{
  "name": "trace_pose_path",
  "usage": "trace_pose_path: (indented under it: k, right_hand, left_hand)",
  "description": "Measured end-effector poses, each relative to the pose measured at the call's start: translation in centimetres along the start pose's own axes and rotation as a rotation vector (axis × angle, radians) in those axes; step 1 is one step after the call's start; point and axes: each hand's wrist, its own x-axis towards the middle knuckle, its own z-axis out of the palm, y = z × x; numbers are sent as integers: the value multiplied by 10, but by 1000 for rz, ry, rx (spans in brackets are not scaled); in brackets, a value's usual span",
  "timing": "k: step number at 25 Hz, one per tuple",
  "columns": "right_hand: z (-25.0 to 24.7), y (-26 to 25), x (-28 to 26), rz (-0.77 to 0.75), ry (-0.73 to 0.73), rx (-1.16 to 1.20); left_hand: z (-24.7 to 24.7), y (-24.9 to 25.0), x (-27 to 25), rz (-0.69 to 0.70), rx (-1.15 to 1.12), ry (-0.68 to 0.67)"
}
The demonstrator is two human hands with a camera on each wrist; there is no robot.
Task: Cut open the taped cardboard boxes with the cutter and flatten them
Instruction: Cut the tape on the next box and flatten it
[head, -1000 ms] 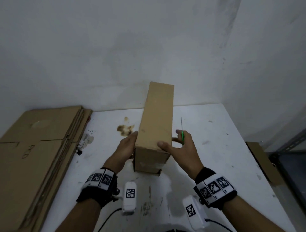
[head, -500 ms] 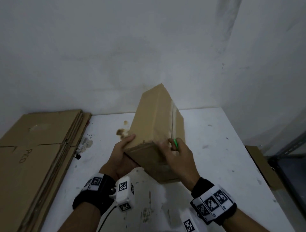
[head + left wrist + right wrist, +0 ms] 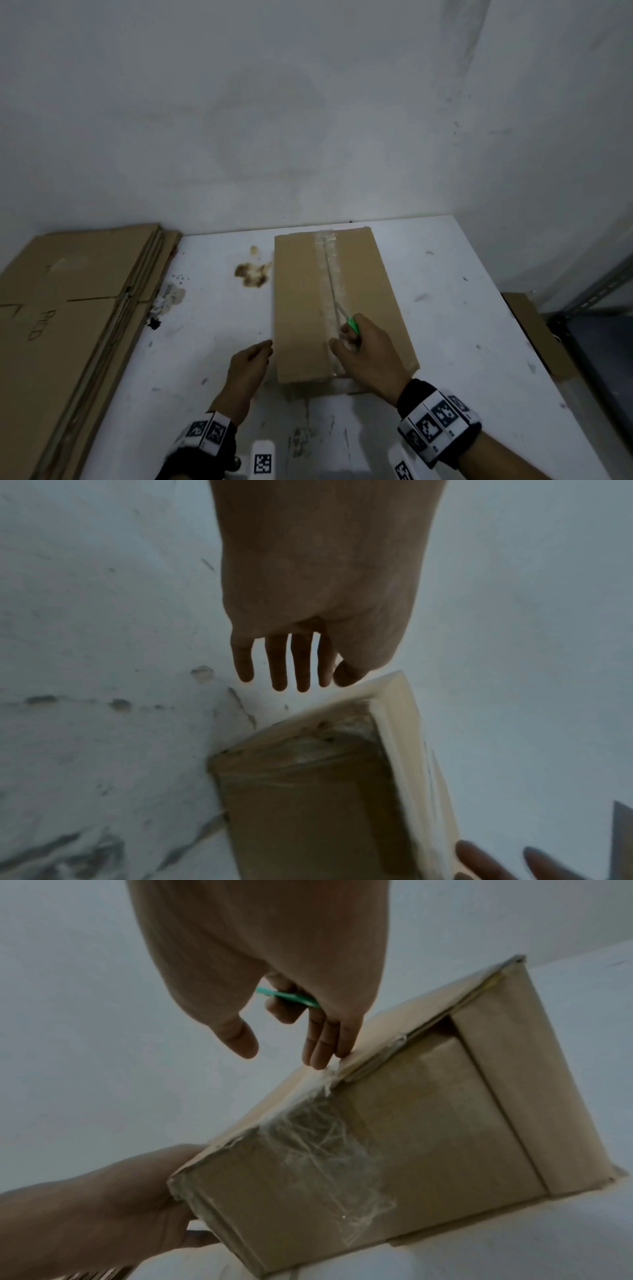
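Box lies flat on the tabletop, long side running from the near edge toward the far edge, a little right of the middle. I see a strip of clear tape running down the length of its top face, and crumpled tape across its near end in the right wrist view. My right hand rests on the near part of the top face, right at the tape line, fingers curled round the green cutter; its thin blade points away from me along the tape. From the wrist view the thumb sticks out free while the other fingers touch the box's top edge. My left hand sits at the box's near left corner, fingers straight and loose, thumb touching the left side; it grips nothing. The two hands are apart, one on each side of the tape.

Brown stains mark the tabletop just left of the box, toward the far edge. A stack of flattened cardboard lies along the left edge. Beyond the right edge I see a metal shelf with another cardboard piece leaning beside it.
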Motion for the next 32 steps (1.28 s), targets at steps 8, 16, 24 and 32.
trace_pose_path:
  k: [8,16,24,32]
  right_hand:
    - [-34,-28,30,194,96,73]
    - [-59,-20,66,208,-180,-115]
    - [-37,-53,167,94,-76,-490]
    - [-4,-45,228,149,-162,-656]
  left_hand:
    - [16,50,13,436,265,-2]
    - [18,88,48,648,768,157]
    - [39,147,133,506,1092,-117]
    - [43,142,144,457,1047,-273]
